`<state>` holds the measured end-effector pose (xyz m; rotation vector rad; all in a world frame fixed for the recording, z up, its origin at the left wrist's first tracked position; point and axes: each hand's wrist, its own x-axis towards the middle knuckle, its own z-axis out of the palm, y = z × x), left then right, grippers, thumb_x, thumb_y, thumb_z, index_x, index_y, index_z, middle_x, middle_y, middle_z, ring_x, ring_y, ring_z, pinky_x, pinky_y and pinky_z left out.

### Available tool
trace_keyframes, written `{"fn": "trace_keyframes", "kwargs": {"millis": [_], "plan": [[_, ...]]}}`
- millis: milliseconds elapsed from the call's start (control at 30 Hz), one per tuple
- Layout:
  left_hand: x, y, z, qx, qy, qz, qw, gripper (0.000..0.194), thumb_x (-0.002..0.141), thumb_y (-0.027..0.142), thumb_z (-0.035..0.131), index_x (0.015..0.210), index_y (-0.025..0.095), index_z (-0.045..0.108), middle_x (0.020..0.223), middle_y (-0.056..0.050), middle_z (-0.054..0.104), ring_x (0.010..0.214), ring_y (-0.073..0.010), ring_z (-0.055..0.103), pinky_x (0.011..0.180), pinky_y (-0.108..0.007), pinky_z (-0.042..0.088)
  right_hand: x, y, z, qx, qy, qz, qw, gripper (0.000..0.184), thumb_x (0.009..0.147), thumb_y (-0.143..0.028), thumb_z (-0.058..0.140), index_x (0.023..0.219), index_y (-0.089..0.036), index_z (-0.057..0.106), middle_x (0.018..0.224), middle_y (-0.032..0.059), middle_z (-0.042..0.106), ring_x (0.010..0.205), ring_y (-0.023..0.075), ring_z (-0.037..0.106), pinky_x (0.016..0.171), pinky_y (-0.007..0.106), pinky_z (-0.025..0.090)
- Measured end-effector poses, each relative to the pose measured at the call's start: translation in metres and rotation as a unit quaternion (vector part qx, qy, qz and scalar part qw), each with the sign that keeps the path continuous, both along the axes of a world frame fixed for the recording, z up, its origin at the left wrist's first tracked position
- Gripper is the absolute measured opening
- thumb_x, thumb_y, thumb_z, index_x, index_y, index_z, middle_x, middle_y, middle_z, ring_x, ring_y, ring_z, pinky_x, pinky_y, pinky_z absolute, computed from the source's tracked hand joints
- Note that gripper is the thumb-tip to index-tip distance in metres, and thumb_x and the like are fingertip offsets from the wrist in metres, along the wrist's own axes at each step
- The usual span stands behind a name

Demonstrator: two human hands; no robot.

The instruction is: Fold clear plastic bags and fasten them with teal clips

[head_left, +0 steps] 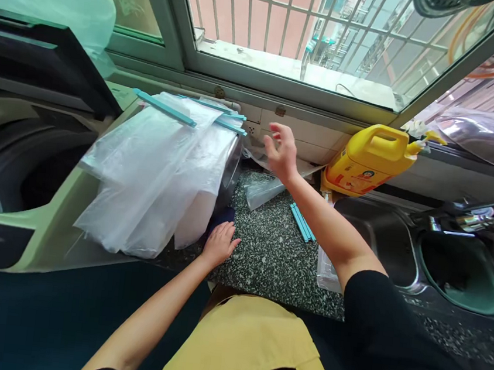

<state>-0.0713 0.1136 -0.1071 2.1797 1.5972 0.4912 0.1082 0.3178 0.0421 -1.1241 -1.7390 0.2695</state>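
While the left hand (pixel 219 244) is resting open on the table (pixel 260 263), the right hand (pixel 282 153) is hovering open.
Clipped plastic bags (pixel 155 169) are lying beside the left hand; the yellow jug (pixel 362 156) is bearing unreadable print.

We've got bright daylight through the window (pixel 306 44), glare on the plastic bags (pixel 155 169), stretched edges, soft right side.

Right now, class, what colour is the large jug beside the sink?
Yellow, best seen in the head view.
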Motion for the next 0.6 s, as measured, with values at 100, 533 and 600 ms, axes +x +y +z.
{"fn": "trace_keyframes", "kwargs": {"millis": [100,533,600], "plan": [[0.016,0.011,0.002,-0.014,-0.082,0.029,0.996,0.02,0.077,0.028,0.057,0.095,0.018,0.06,0.117,-0.015,0.064,0.112,-0.0307,0.056,0.1,-0.047,0.042,0.059,-0.023,-0.028,-0.092,0.064,-0.07,0.991,0.024,0.084,-0.032,0.049,0.1,-0.016,0.056,0.099,0.0105,0.061,0.088,0.0183,0.058,0.083,0.033,0.048],[0.086,0.139,0.008,-0.058,-0.135,0.275,0.95,0.015,0.074,0.029,0.054,0.071,0.015,0.059,0.059,-0.004,0.061,0.061,-0.0223,0.062,0.058,-0.032,0.048,0.13,-0.156,-0.117,-0.276,0.15,-0.116,0.942,0.037,0.077,-0.048,0.052,0.056,-0.018,0.054,0.043,-0.0025,0.048,0.04,0.0108,0.044,0.042,0.024,0.036],[0.094,0.137,0.019,-0.039,-0.15,0.268,0.951,0.015,0.076,0.028,0.05,0.069,0.017,0.057,0.06,-0.004,0.061,0.064,-0.021,0.062,0.06,-0.03,0.048,0.136,-0.163,-0.116,-0.277,0.154,-0.108,0.942,0.033,0.079,-0.045,0.052,0.064,-0.017,0.059,0.047,-0.0016,0.052,0.042,0.0112,0.047,0.042,0.023,0.038]]}}
